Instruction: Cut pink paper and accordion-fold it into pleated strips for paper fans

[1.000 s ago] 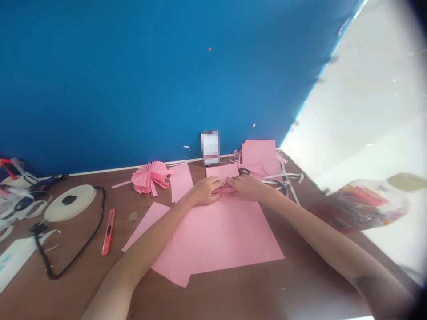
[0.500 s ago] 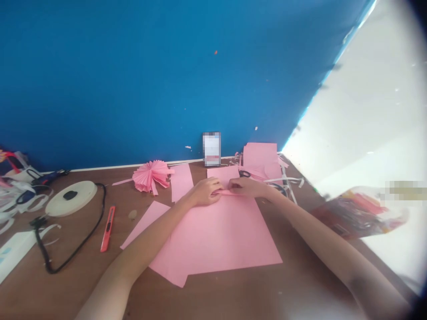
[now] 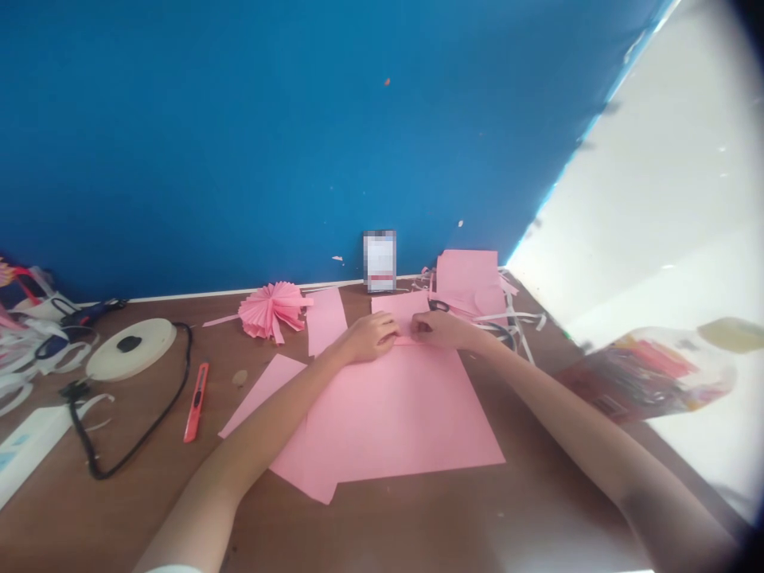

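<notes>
A large pink paper sheet [image 3: 394, 414] lies on the brown table [image 3: 418, 525] in front of me. My left hand [image 3: 370, 336] and my right hand [image 3: 438, 329] meet at its far edge, where both pinch a narrow folded strip of the pink paper [image 3: 407, 341]. The fingers of both hands are closed on that fold. A finished pink paper fan [image 3: 271, 310] lies to the left of my hands. More pink sheets [image 3: 469, 278] are stacked behind my right hand, with black scissors [image 3: 438, 305] partly showing beside them.
A red utility knife [image 3: 196, 403], a white round disc [image 3: 130, 348] with a black cable [image 3: 143, 434] and white clutter sit at the left. White paper strips [image 3: 519, 322] lie at the right. A clear packet [image 3: 650, 370] stands near the right edge. The blue wall [image 3: 268, 143] rises behind.
My hands have stayed at the far edge of the sheet, with small finger shifts along the fold. The view has drifted slightly.
</notes>
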A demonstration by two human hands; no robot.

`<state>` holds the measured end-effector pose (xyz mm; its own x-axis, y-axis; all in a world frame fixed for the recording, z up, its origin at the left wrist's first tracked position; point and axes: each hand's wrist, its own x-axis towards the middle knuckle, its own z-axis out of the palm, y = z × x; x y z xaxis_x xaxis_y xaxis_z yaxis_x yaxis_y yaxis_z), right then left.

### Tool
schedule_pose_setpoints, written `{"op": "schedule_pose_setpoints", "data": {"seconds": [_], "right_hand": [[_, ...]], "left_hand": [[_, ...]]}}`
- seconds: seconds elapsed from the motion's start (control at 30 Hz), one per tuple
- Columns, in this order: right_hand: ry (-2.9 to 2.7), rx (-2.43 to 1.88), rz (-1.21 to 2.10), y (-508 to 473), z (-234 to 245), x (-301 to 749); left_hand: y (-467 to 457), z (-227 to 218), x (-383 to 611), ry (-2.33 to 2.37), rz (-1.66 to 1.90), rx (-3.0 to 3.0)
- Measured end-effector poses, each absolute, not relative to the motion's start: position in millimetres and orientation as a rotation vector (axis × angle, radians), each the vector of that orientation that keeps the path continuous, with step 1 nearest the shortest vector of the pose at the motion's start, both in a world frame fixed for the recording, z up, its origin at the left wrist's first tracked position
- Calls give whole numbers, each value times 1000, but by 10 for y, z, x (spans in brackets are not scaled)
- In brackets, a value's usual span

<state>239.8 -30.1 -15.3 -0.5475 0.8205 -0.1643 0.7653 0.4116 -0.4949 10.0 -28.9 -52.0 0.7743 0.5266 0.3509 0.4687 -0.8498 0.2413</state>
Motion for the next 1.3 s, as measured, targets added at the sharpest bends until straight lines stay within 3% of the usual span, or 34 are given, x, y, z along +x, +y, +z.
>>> {"op": "schedule_pose_setpoints", "data": {"seconds": [0.5, 0.73, 0.83, 1.3], "right_hand": [[-2556, -1459, 827, -276, -138, 2419], [-2903, -1294, 226, -357, -124, 2416], [-2971, -1207, 129, -391, -113, 2395], [-2896, -1178, 425, -296, -144, 2458]], "left_hand": [[-315, -463, 85, 805, 572, 2800], [-337, -450, 102, 842, 572, 2831], [-344, -448, 100, 844, 578, 2829], [-315, -498, 105, 796, 624, 2818]]}}
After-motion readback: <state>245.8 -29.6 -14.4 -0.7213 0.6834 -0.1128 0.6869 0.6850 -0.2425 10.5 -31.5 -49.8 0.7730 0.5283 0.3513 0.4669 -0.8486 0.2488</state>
